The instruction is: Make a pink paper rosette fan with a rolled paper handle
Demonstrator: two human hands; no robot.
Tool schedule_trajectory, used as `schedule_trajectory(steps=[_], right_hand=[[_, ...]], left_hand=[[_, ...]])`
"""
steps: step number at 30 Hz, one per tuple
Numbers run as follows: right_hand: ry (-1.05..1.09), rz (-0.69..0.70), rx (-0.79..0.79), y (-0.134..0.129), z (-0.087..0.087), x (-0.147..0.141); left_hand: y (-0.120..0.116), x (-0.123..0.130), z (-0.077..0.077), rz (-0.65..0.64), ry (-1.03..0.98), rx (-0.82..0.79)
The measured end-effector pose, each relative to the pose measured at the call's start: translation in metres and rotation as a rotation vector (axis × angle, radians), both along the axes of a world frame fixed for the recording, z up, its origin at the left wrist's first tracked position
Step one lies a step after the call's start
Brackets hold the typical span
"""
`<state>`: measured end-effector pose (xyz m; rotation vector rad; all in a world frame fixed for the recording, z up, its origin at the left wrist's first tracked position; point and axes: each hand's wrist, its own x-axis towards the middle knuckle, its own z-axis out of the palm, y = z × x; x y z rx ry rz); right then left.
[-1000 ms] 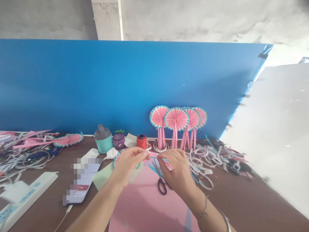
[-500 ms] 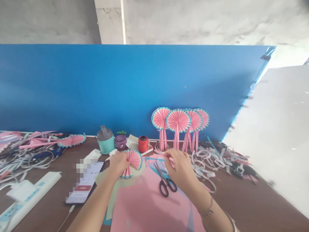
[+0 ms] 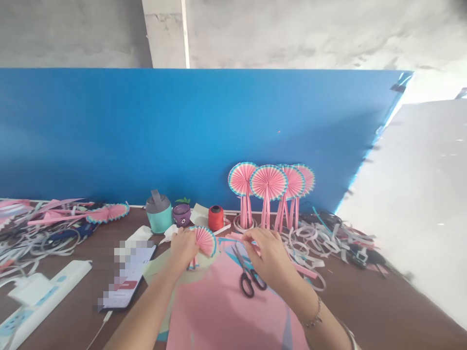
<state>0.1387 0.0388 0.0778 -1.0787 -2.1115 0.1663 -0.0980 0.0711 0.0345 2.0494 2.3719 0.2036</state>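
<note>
My left hand is closed on a pleated paper fan, pink with a blue and cream edge. The fan is partly spread, and part of it is hidden behind the fingers. A pink paper strip shows on both sides of my right hand, whose thumb and fingers are pinched around it. Just left of that hand lie scissors with black handles, blades partly apart. Beneath them are pink paper sheets over a pale green sheet.
Several round pink fans stand against the blue partition. A red thread spool, purple pot and teal cup stand behind my left hand. Tangled white strips lie right; a phone and power strip lie left.
My left hand has turned, so it covers more of the fan, and the fan's lower part shows less. My right hand has shifted slightly left and down with the pink strip.
</note>
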Motion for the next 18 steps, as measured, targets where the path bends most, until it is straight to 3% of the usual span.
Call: schedule_trajectory(steps=[7, 12, 18], right_hand=[[-0.106, 0.053, 0.113, -0.011, 0.005, -0.010], [-0.217, 0.043, 0.188, -0.023, -0.002, -0.021], [-0.290, 0.038, 0.107, -0.014, -0.006, -0.017]], left_hand=[[-0.015, 0.023, 0.035, -0.043, -0.091, 0.038], [-0.027, 0.037, 0.045, -0.036, -0.303, 0.014], [-0.034, 0.041, 0.053, -0.142, -0.379, 0.007]])
